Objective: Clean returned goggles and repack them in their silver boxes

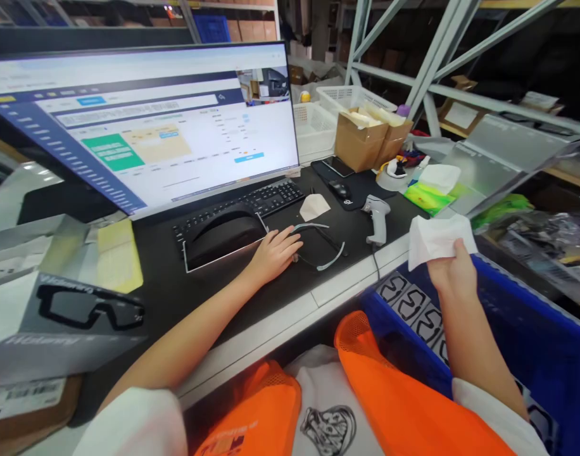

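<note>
On the black desk mat, my left hand [277, 253] lies with its fingers stretched out, touching the near end of a pair of glasses [330, 263]. The thin pale temples of the glasses point right. Just left of that hand is a black rounded case [223, 233] with a pale edge, in front of the keyboard [275, 197]. My right hand [454, 269] is raised at the right, above a blue bin, and pinches a white folded sheet [439, 239] with the thumb on top. Whether the sheet is paper or cloth I cannot tell.
A monitor [176, 133] stands behind the keyboard. A grey barcode scanner [377, 218], a mouse [340, 189] and a small white piece [315, 206] lie on the mat. Boxes [76, 323] stand at left. The blue bin [522, 316] with flat goggle-printed boxes [413, 304] is below right.
</note>
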Motion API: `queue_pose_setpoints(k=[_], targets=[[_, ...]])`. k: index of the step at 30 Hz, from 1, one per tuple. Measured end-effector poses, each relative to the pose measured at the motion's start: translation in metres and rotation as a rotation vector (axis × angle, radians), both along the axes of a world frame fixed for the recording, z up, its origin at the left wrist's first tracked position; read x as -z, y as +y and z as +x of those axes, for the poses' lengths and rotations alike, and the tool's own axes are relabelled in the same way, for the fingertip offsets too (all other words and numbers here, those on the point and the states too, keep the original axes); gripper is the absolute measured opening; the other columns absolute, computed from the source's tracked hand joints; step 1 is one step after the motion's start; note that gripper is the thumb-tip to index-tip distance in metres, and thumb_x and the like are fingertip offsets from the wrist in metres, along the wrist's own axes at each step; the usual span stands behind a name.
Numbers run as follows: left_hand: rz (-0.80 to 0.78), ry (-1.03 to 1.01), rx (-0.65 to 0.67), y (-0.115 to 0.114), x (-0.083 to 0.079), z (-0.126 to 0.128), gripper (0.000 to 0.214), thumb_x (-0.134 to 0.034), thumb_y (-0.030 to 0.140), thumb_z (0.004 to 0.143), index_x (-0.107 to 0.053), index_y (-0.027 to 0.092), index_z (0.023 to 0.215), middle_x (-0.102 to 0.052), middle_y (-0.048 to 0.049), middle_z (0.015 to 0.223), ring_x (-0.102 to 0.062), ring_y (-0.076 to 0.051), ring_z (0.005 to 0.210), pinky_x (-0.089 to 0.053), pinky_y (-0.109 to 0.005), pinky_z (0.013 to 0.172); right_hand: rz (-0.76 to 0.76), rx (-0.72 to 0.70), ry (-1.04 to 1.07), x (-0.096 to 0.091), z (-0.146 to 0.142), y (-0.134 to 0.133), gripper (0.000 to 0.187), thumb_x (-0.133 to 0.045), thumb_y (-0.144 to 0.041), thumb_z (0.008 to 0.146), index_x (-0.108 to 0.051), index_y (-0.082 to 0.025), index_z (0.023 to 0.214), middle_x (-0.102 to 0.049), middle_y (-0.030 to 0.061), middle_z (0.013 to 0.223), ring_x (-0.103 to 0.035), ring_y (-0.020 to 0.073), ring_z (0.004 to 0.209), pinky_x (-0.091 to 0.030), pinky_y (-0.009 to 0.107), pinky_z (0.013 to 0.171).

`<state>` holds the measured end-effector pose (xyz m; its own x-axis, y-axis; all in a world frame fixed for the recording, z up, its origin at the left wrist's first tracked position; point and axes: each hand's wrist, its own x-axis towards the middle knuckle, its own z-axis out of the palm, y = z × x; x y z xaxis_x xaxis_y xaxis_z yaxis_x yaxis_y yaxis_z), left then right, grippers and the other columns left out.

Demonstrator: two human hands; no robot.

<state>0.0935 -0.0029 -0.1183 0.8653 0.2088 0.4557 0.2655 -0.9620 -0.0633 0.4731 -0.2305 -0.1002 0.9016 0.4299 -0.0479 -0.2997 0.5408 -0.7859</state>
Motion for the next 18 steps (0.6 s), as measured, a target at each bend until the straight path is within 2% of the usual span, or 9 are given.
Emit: queue_pose_setpoints(k=[3, 6, 7, 10, 13, 16, 18], targets=[[0.047, -0.035, -0.004, 0.001, 0.005, -0.005, 0.031, -0.053, 0.016, 0.099, -0.067, 0.017, 0.126, -0.068, -0.0118, 0.137, -0.053, -0.031, 0.141, -0.043, -0.049, 0.111, 0.049, 0.054, 0.026, -0.013, 0.026, 0.002, 0.038, -0.037, -0.03, 0.107, -0.071, -0.018, 0.119, -0.069, 0.0115, 0.127, -0.072, 0.0183, 0.108, -0.06, 0.039, 0.098], [0.087, -0.062, -0.006, 0.004, 0.011, -0.009, 0.029, -0.056, 0.016, 0.098, -0.069, 0.018, 0.124, -0.07, -0.011, 0.135, -0.056, -0.032, 0.138, -0.044, -0.049, 0.109, 0.138, 0.198, -0.042, -0.035, 0.062, 0.0, 0.036, -0.037, -0.031, 0.107, -0.068, -0.019, 0.12, -0.069, 0.0105, 0.128, -0.072, 0.0181, 0.109, -0.061, 0.04, 0.096], [0.097, -0.071, -0.009, 0.004, 0.013, -0.011, 0.029, -0.057, 0.017, 0.098, -0.069, 0.018, 0.124, -0.069, -0.0108, 0.136, -0.056, -0.032, 0.138, -0.044, -0.049, 0.109, 0.122, 0.257, -0.104, -0.043, 0.074, 0.002, 0.036, -0.036, -0.032, 0.107, -0.067, -0.019, 0.122, -0.069, 0.0106, 0.128, -0.072, 0.0179, 0.109, -0.06, 0.039, 0.097], [0.114, -0.086, -0.016, 0.006, 0.016, -0.013, 0.029, -0.059, 0.018, 0.097, -0.069, 0.018, 0.124, -0.069, -0.0107, 0.136, -0.057, -0.033, 0.137, -0.045, -0.048, 0.108, -0.122, 0.463, -0.339, -0.062, 0.11, 0.021, 0.04, -0.029, -0.03, 0.109, -0.057, -0.016, 0.135, -0.066, 0.012, 0.132, -0.071, 0.0158, 0.112, -0.058, 0.034, 0.099], [0.13, -0.092, -0.012, 0.007, 0.016, -0.015, 0.028, -0.059, 0.018, 0.096, -0.068, 0.018, 0.123, -0.069, -0.0104, 0.136, -0.058, -0.033, 0.135, -0.046, -0.048, 0.106, -0.405, 0.598, -0.498, -0.07, 0.142, 0.06, 0.045, -0.025, -0.028, 0.109, -0.049, -0.008, 0.141, -0.062, 0.0169, 0.138, -0.065, 0.0158, 0.122, -0.052, 0.031, 0.105], [0.151, -0.098, 0.001, 0.008, 0.016, -0.017, 0.027, -0.06, 0.017, 0.096, -0.067, 0.017, 0.123, -0.07, -0.0106, 0.134, -0.059, -0.035, 0.133, -0.045, -0.048, 0.104, -0.674, 0.54, -0.669, -0.069, 0.172, 0.103, 0.043, -0.037, -0.031, 0.107, -0.058, -0.003, 0.133, -0.063, 0.0203, 0.137, -0.059, 0.022, 0.131, -0.043, 0.033, 0.114], [0.16, -0.1, 0.006, 0.009, 0.016, -0.018, 0.026, -0.059, 0.016, 0.097, -0.066, 0.016, 0.122, -0.071, -0.0108, 0.133, -0.06, -0.035, 0.131, -0.045, -0.048, 0.103, -0.964, 0.389, -0.839, -0.063, 0.189, 0.124, 0.046, -0.036, -0.032, 0.107, -0.06, -0.002, 0.133, -0.063, 0.0226, 0.137, -0.056, 0.026, 0.135, -0.041, 0.036, 0.116]])
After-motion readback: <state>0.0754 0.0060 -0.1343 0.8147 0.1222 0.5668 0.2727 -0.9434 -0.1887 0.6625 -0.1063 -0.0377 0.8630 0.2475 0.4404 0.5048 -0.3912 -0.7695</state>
